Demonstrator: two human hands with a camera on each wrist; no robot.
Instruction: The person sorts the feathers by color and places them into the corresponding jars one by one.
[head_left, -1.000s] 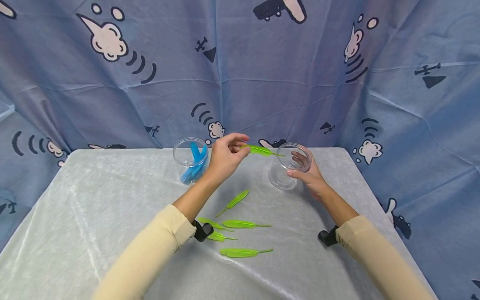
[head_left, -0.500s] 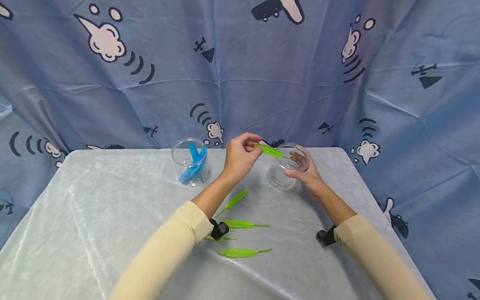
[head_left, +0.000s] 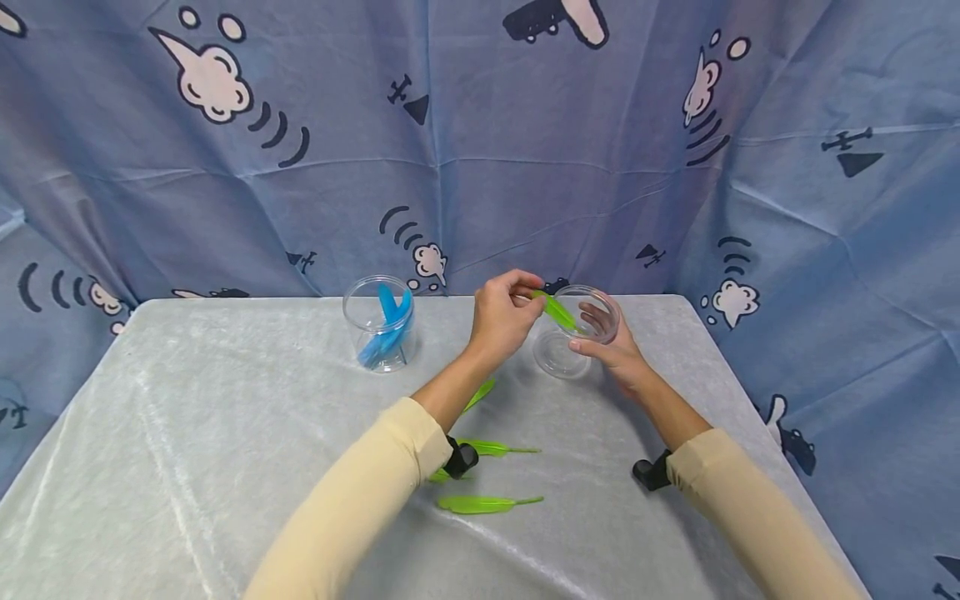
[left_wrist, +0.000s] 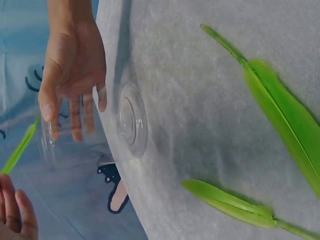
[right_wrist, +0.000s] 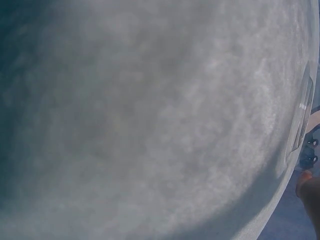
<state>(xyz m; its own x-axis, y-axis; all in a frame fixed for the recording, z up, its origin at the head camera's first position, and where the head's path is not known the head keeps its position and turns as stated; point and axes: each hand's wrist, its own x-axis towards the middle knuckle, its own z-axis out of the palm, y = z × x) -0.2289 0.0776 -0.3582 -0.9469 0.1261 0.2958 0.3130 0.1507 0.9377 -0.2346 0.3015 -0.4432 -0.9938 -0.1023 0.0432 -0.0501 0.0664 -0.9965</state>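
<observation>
My left hand (head_left: 506, 315) pinches a green feather (head_left: 558, 312) by its vaned end, quill pointing down to the right at the mouth of a clear plastic cup (head_left: 561, 357). My right hand (head_left: 621, 354) grips that cup from its right side, thumb in front and fingers behind. In the left wrist view, the feather (left_wrist: 21, 147) slants beside the cup's rim, and the right hand (left_wrist: 75, 65) shows through the clear wall. No feather is visible inside this cup. The right wrist view shows mostly tablecloth, with the cup's base (right_wrist: 301, 117) at its right edge.
A second clear cup (head_left: 348, 310) holding blue feathers (head_left: 386, 337) stands at the back left. Several green feathers (head_left: 480, 505) lie mid-table, some partly behind the left forearm. A grey cloth (head_left: 225, 433) covers the table; a patterned blue curtain (head_left: 487, 117) hangs behind it.
The left hand has moved right with the green feather, bringing its quill from beside the cup's rim to its mouth and tilting it more steeply. The right hand and cup have stayed nearly still.
</observation>
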